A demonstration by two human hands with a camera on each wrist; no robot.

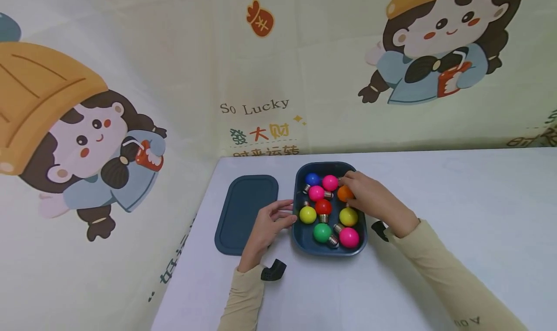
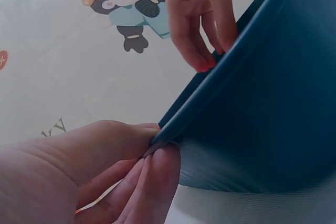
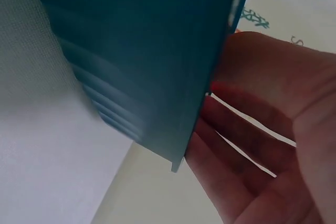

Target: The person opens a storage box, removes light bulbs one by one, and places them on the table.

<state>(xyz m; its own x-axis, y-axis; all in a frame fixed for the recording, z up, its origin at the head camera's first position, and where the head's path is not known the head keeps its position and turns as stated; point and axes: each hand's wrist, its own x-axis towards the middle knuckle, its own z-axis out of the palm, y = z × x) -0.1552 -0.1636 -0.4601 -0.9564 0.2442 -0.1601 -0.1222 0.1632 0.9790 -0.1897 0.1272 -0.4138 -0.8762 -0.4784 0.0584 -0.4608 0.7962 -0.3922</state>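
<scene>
A dark blue tray on the white table holds several coloured bulbs. Among them are a blue one, a red one and a green one. My left hand is at the tray's left rim. The left wrist view shows that hand pinching the rim of the tray. My right hand reaches into the tray's far right part. Its fingers lie fairly straight over an orange bulb, next to a pink bulb. In the right wrist view the tray wall hides the fingertips of my right hand.
The tray's dark blue lid lies flat just left of it, near the table's left edge. Cartoon-printed cloth walls the table at the back and left. The table stretches away to the right.
</scene>
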